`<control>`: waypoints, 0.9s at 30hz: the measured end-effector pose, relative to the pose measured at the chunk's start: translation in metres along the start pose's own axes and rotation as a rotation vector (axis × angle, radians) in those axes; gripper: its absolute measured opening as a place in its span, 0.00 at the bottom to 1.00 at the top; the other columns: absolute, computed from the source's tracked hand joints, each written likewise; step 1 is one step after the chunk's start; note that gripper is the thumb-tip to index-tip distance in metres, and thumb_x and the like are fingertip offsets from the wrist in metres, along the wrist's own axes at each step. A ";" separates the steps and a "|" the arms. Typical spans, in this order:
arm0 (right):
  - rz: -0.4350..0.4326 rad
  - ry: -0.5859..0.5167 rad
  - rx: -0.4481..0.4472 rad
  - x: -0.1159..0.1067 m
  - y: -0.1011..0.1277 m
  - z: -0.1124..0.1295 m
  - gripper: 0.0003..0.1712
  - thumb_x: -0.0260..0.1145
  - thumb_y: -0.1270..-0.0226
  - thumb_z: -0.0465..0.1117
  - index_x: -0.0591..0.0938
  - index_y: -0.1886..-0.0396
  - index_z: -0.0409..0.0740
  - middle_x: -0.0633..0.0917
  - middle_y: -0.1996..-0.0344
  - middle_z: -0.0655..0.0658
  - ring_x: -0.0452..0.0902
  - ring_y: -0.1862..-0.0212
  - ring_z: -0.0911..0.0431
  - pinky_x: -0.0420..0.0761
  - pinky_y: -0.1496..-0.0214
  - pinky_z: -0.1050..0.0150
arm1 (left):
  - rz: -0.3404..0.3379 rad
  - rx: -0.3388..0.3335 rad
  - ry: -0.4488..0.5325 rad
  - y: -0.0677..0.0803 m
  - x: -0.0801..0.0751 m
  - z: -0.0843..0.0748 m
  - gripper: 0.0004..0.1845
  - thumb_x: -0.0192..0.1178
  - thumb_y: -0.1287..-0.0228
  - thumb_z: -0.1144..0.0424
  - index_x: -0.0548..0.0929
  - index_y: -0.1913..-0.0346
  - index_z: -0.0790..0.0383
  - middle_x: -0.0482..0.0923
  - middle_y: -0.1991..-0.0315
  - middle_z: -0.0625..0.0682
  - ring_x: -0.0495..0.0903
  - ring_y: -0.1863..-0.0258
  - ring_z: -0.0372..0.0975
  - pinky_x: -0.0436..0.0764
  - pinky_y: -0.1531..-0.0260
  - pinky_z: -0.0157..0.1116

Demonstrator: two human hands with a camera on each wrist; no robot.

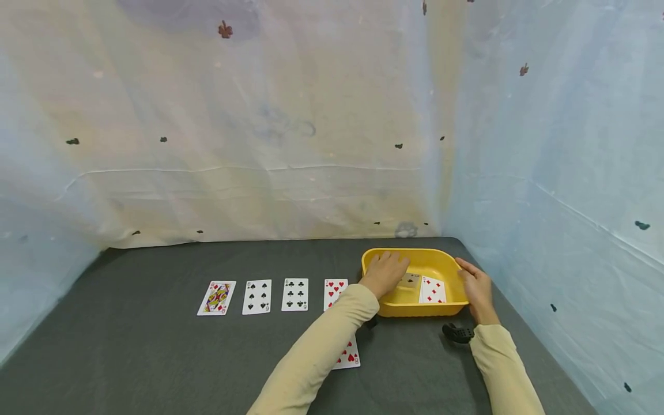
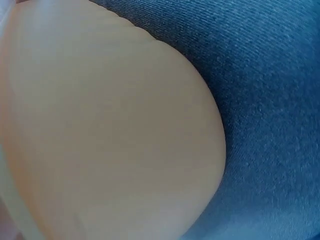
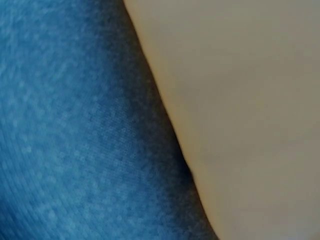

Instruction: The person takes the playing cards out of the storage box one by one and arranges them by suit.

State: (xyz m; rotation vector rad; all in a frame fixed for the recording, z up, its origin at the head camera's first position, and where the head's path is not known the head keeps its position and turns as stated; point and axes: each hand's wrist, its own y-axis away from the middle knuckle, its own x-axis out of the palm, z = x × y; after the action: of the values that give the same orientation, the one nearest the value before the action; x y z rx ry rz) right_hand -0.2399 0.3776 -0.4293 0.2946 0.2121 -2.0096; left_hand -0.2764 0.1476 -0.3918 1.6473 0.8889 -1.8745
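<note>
While left grip (image 1: 385,274) arches over tray (image 1: 415,311) | right grip (image 1: 475,291) holds right end

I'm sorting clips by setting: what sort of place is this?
Probably a makeshift filming corner: pale sheets hang behind and beside a dark table, which holds playing cards and a yellow tray.

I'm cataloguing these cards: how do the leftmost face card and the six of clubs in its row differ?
The face card shows a multicoloured figure; the six of clubs shows black pips on white. In the head view, the face card slants while the six of clubs lies nearly square. The face card is farther from the yellow tray than the six of clubs. Both lie face up on the tabletop.
</note>
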 end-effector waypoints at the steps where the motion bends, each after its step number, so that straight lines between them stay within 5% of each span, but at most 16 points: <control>1: 0.000 -0.002 0.001 0.000 0.000 0.000 0.24 0.46 0.21 0.39 0.67 0.29 0.40 0.65 0.31 0.36 0.66 0.36 0.43 0.72 0.40 0.58 | -0.009 0.004 -0.014 0.001 -0.001 0.000 0.13 0.52 0.26 0.64 0.73 0.43 0.50 0.73 0.46 0.48 0.71 0.47 0.42 0.72 0.48 0.42; 5: 0.000 -0.006 0.002 0.000 -0.001 -0.001 0.24 0.47 0.21 0.39 0.67 0.29 0.40 0.65 0.31 0.36 0.66 0.36 0.43 0.75 0.44 0.64 | -0.060 0.017 -0.083 0.003 -0.006 0.001 0.12 0.54 0.27 0.62 0.74 0.44 0.51 0.74 0.47 0.48 0.72 0.47 0.43 0.73 0.49 0.42; 10: -0.002 0.005 0.001 0.000 -0.001 0.000 0.24 0.46 0.21 0.39 0.67 0.29 0.40 0.65 0.31 0.36 0.66 0.36 0.43 0.72 0.40 0.59 | -0.107 0.034 -0.125 0.005 -0.011 0.003 0.11 0.54 0.28 0.61 0.74 0.45 0.51 0.74 0.50 0.48 0.73 0.49 0.43 0.72 0.47 0.43; 16: -0.001 0.019 -0.004 0.000 0.000 0.000 0.24 0.46 0.21 0.40 0.67 0.29 0.41 0.65 0.31 0.36 0.67 0.36 0.43 0.75 0.44 0.64 | -0.151 0.056 -0.152 0.011 -0.019 0.005 0.08 0.50 0.26 0.61 0.74 0.48 0.52 0.73 0.58 0.47 0.72 0.59 0.40 0.71 0.55 0.38; 27: 0.008 0.021 -0.017 -0.001 0.001 0.000 0.25 0.45 0.21 0.40 0.67 0.29 0.40 0.65 0.31 0.35 0.67 0.37 0.43 0.76 0.50 0.72 | -0.394 0.147 -0.222 0.024 -0.026 0.014 0.06 0.53 0.26 0.61 0.77 0.51 0.54 0.79 0.61 0.45 0.75 0.64 0.39 0.74 0.57 0.37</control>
State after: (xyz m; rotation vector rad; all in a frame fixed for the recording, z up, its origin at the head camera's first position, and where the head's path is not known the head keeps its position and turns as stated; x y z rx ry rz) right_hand -0.2385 0.3783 -0.4287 0.3051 0.2412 -1.9965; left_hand -0.2642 0.1192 -0.3692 1.3779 1.0589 -2.3862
